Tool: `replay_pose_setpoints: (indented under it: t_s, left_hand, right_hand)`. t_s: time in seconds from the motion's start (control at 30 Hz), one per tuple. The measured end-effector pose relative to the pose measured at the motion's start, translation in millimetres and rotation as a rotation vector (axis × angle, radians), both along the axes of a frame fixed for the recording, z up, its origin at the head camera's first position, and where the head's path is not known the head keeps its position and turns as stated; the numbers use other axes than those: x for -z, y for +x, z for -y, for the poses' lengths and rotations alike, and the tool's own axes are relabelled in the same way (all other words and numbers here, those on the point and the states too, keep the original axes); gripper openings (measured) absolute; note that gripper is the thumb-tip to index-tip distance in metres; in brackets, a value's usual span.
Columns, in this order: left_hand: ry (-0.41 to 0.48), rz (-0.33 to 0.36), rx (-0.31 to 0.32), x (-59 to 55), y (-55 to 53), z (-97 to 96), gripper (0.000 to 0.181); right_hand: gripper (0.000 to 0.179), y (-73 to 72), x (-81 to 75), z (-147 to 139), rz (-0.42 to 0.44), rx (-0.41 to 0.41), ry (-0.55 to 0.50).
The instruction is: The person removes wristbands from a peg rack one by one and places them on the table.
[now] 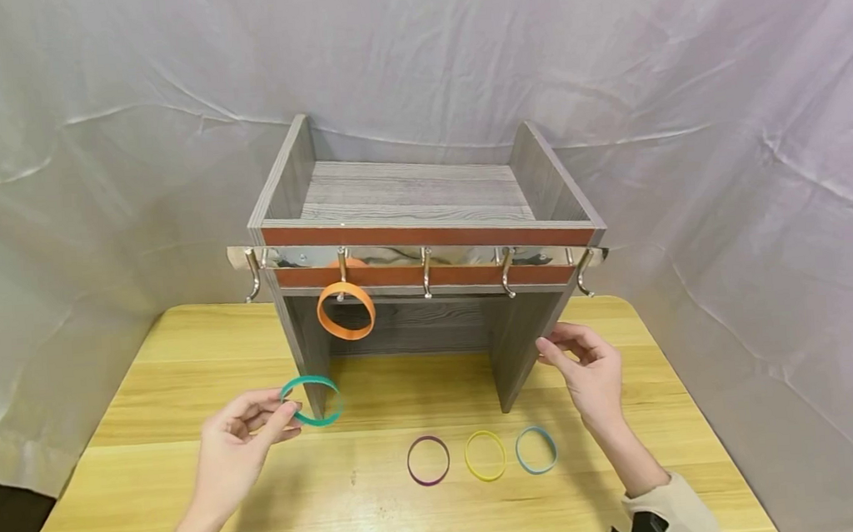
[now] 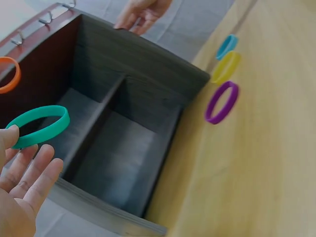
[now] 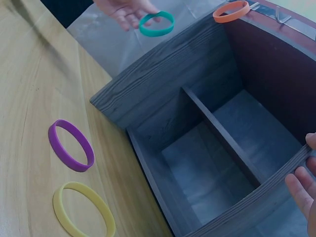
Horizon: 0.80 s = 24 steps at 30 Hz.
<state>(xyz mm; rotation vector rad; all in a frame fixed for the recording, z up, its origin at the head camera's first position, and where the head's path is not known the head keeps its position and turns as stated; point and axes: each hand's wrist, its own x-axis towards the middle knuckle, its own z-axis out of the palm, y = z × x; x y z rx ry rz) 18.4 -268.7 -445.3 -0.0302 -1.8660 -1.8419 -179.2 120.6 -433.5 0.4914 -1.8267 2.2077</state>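
Observation:
My left hand pinches a green wristband between thumb and fingers, in the air in front of the left leg of a grey wooden shelf. At the shelf's right side panel, my right hand holds the panel's edge with thumb and fingers; the contact is partly hidden. An orange wristband hangs on the second hook from the left on the metal hook rail. On the table lie a purple wristband, a yellow wristband and a blue wristband, in a row.
Several metal hooks stick out from the shelf's front; apart from the orange band's hook, they hold nothing. The shelf stands on a light wooden table. Pale, wrinkled sheeting surrounds the table at the back and sides.

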Motion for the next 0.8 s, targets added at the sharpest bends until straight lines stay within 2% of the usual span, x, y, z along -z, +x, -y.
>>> replay_pose_setpoints:
  t_s: [0.1,0.3,0.4,0.8]
  left_hand:
    - [-0.02,0.074,-0.001,9.8,0.1,-3.3,0.015]
    - [-0.05,0.221,0.025,25.0,-1.3,-10.3,0.021]
    - [-0.064,0.274,0.036,31.3,-1.4,-13.7,0.023]
    - [-0.024,0.301,0.126,56.4,-3.9,-25.6,0.032]
  right_hand:
    - [0.018,0.1,-0.1,0,-0.001,0.0,-0.001]
    - [0.018,-0.2,0.0,0,-0.007,0.0,-0.004]
    - [0.018,-0.5,0.4,0,-0.01,-0.002,0.0]
    - [0.018,-0.8,0.1,0,-0.006,-0.001,-0.004]
